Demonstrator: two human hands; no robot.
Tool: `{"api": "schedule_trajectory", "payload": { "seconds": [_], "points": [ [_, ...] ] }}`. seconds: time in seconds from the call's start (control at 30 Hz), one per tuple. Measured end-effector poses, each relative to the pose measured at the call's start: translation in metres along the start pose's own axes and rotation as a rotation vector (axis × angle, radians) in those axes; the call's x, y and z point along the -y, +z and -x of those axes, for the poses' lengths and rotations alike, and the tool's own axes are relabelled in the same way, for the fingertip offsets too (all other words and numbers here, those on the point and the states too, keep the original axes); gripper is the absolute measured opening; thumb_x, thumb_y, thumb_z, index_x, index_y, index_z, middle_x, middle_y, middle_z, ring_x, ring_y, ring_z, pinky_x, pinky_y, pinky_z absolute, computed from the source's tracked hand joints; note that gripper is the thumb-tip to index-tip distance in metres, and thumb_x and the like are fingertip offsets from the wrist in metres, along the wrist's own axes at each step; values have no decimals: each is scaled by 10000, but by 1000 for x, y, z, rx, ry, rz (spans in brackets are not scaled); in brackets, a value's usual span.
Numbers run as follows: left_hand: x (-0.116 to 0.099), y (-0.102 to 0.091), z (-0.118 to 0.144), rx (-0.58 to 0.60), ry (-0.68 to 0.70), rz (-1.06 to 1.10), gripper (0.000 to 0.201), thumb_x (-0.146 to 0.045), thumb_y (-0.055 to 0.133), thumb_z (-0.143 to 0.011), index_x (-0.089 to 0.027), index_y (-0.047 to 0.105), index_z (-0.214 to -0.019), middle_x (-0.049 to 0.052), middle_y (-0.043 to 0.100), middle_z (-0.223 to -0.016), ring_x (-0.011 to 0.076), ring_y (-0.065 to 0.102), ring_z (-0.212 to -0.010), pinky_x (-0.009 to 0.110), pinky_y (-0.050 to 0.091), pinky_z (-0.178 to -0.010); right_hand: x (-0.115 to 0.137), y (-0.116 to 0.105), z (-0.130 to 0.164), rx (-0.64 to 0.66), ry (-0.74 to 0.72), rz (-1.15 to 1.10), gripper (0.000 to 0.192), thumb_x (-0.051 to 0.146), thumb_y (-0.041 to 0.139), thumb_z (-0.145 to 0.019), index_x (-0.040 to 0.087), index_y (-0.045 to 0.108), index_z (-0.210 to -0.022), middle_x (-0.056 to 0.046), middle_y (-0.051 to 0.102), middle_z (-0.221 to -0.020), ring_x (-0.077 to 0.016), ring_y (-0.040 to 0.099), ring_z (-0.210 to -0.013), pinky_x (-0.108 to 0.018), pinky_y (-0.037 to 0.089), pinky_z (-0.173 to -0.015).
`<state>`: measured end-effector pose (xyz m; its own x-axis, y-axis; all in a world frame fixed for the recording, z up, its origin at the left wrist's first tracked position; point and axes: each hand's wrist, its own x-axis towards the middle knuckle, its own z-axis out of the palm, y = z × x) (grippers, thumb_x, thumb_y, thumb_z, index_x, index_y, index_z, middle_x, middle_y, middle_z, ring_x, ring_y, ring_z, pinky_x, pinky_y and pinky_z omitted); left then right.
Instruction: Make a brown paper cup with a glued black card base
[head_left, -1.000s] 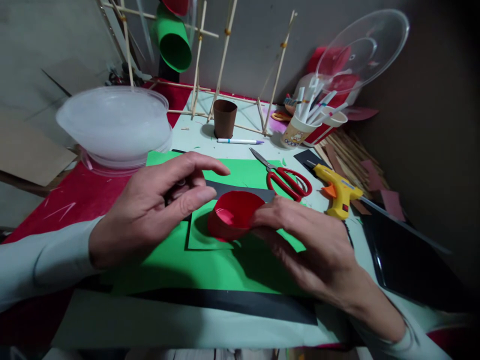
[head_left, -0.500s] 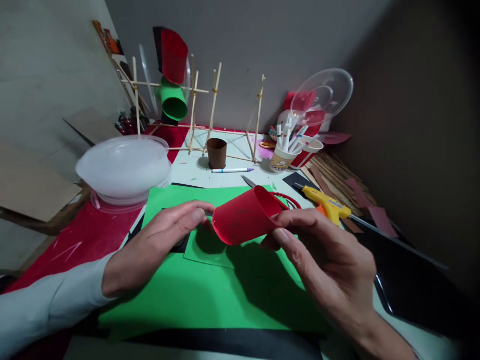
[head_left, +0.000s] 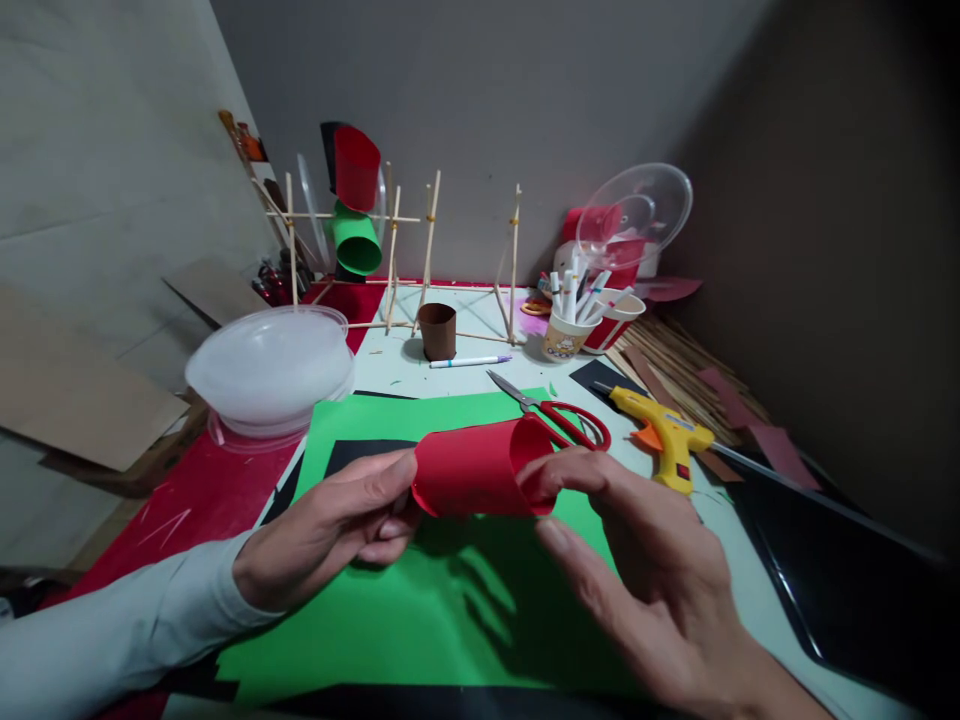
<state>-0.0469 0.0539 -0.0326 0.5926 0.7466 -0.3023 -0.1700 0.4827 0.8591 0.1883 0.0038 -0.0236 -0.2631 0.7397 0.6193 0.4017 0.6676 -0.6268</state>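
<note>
A red paper cup [head_left: 469, 470] lies on its side in the air above the green sheet [head_left: 360, 630], its mouth towards the right. My left hand [head_left: 337, 525] is closed on its left end, thumb on top and fingers curled beneath. My right hand [head_left: 645, 570] is at the mouth, fingertips reaching inside the rim. Its thumb stands apart, just below the edge. Behind the cup lies a pair of red-handled scissors [head_left: 574, 425].
A yellow glue gun [head_left: 664, 425] lies at right beside a black glossy panel [head_left: 855, 590]. Further back stand a brown paper cup [head_left: 437, 332], a marker cup [head_left: 564, 338] and a stick frame [head_left: 431, 230]. Clear plastic lids [head_left: 270, 365] are stacked at left.
My left hand has closed on the cup's left end, where it only touched before. My right thumb has come off the rim. The cup is now more level, and the scissors show more fully.
</note>
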Motion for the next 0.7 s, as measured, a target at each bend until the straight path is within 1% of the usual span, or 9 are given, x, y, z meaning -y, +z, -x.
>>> {"api": "schedule_trajectory", "payload": {
  "seconds": [0.07,0.13,0.23,0.33,0.4,0.53,0.57,0.63,0.7],
  "points": [
    [0,0,0,5,14,-6,402,-542,748,-830,-152,686,-908,-26,423,-713,84,263,-585,240,180,-488,1,2,-1,-3,-33,2,287,151,674,-933,274,572,-1172,-17,718,-990,-176,692,-891,-262,569,-815],
    [1,0,0,10,12,-7,379,-528,743,-841,-163,702,-938,-15,441,-752,89,267,-606,243,181,-497,2,4,-3,-6,-58,-18,256,162,673,-947,283,581,-1153,1,724,-957,-162,685,-842,-250,561,-785],
    [2,1,0,7,6,10,362,-514,763,-827,-168,717,-923,-13,452,-751,89,267,-609,245,168,-502,2,5,-6,26,-32,-73,118,142,618,-969,258,618,-997,22,675,-848,-132,633,-745,-225,518,-707],
    [4,1,-1,-13,-8,17,362,-508,775,-819,-164,725,-918,-15,454,-741,89,261,-610,246,168,-507,2,4,-8,77,28,-131,122,143,622,-954,217,630,-858,22,617,-789,-117,581,-708,-217,471,-659],
    [5,1,-1,-19,-13,13,377,-515,780,-811,-159,725,-922,-14,459,-746,90,264,-614,245,176,-511,2,4,-8,109,62,-166,124,151,623,-952,202,650,-843,11,616,-790,-125,581,-727,-228,465,-674],
    [7,0,-2,-39,-19,3,421,-543,800,-777,-150,709,-894,-13,476,-753,90,277,-616,244,205,-519,1,3,-6,171,92,-179,116,183,605,-967,185,688,-886,-23,647,-835,-158,610,-786,-263,482,-733],
    [7,0,-2,-44,-15,5,436,-556,803,-767,-153,706,-899,-20,463,-739,90,273,-611,245,205,-516,2,1,-7,159,85,-172,123,183,603,-970,191,682,-876,-16,647,-818,-153,607,-770,-258,481,-730],
    [6,2,-3,-58,3,5,460,-591,794,-757,-161,691,-884,-37,429,-700,91,258,-592,249,191,-502,2,-7,-13,93,70,-133,130,175,598,-977,207,666,-870,2,657,-802,-138,603,-736,-237,474,-710],
    [5,5,-5,-85,17,-11,465,-610,772,-763,-170,672,-873,-34,456,-700,84,250,-562,257,177,-487,2,-18,-27,45,91,-22,151,195,585,-991,211,650,-855,14,655,-775,-130,589,-699,-229,457,-679]
  ]
}}
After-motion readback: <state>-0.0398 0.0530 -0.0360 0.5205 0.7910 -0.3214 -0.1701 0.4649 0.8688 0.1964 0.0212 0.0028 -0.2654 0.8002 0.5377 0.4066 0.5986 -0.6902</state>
